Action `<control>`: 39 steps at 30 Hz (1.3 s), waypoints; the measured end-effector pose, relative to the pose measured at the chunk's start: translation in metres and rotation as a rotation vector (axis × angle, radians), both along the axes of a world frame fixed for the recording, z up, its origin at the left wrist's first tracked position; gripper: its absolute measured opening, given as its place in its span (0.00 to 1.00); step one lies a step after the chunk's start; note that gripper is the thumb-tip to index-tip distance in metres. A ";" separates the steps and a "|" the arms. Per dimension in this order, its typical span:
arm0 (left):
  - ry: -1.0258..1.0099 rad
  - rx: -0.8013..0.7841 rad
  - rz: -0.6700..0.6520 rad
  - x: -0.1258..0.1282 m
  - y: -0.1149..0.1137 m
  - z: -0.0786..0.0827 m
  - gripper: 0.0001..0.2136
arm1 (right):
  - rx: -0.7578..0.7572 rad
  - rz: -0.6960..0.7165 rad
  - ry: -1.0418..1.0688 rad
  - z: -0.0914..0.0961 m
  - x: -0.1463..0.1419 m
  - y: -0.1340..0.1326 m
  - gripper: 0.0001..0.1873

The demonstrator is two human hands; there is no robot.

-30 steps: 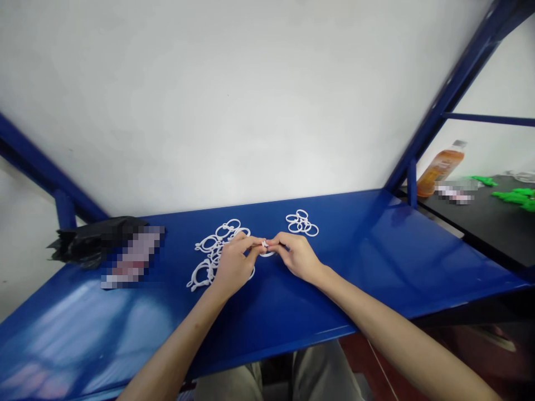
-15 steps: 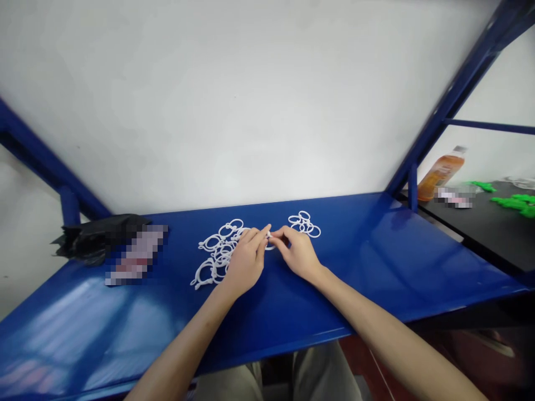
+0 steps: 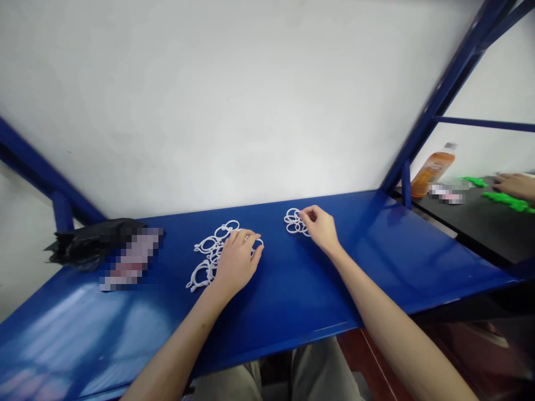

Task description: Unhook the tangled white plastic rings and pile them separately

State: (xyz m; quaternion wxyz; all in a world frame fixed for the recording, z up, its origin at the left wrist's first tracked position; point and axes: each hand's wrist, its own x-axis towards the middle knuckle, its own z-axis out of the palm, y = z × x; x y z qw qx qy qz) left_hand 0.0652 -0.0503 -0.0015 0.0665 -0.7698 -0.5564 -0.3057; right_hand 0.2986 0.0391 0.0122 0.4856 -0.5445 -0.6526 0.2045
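Note:
A larger heap of white plastic rings with small eyelets (image 3: 200, 274), likely curtain rings, lies on the blue table (image 3: 288, 301) left of centre. My left hand (image 3: 239, 256) rests over the right side of this heap, palm down. Its fingers are stretched out and the thumb stands apart; one white ring (image 3: 262, 243) shows beside the fingertips. Farther right, my right hand (image 3: 321, 225) is at a smaller cluster of white rings (image 3: 293, 228). Thumb and forefinger pinch together on a ring at the cluster's right edge, partly hidden by the fingers.
A black plastic bag (image 3: 94, 236) and a blurred-out packet (image 3: 134, 259) lie at the left. Blue frame posts (image 3: 406, 184) rise at both sides. On the dark table to the right are an orange drink bottle (image 3: 432, 174), green pieces (image 3: 510, 201) and another person's hand (image 3: 516, 185).
My hands have moved apart: the right went from the middle to the smaller cluster, the left slid back over the larger heap and its fingers opened. Another person's hand has appeared at the right.

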 end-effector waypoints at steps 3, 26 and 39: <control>0.110 -0.050 0.039 0.000 0.000 -0.004 0.10 | -0.133 -0.155 -0.082 -0.004 0.027 0.020 0.09; 0.048 -0.093 -0.053 0.006 -0.003 0.003 0.06 | -0.283 -0.224 -0.358 -0.016 0.033 0.026 0.12; -0.056 0.073 -0.100 0.004 -0.003 0.003 0.09 | -0.060 0.520 -0.093 -0.001 -0.024 -0.026 0.12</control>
